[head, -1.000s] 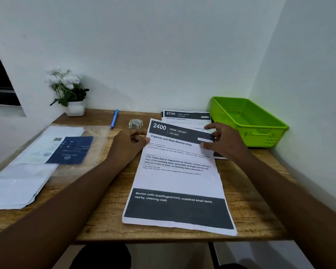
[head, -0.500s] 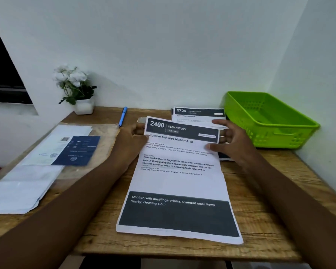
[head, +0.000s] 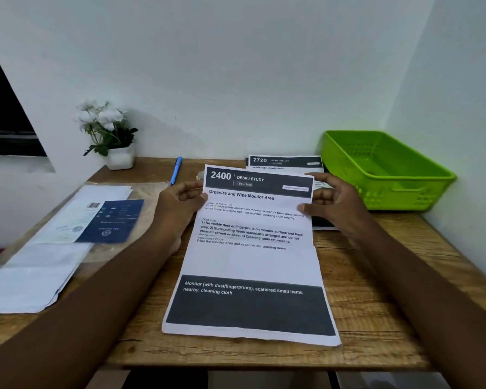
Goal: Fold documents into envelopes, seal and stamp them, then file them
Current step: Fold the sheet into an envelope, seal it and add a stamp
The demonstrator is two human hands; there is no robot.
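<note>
Looking through the head view, I saw the document (head: 250, 256) lying lengthwise toward the desk's (head: 376, 290) near edge, its far end lifted, left hand (head: 180, 209) and right hand (head: 334, 203) pinching its far corners, fingers clamped on paper.

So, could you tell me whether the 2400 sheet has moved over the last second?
Yes. The top of the 2400 sheet has shifted left, toward the blue pen, and now hides most of the tape roll.
</note>
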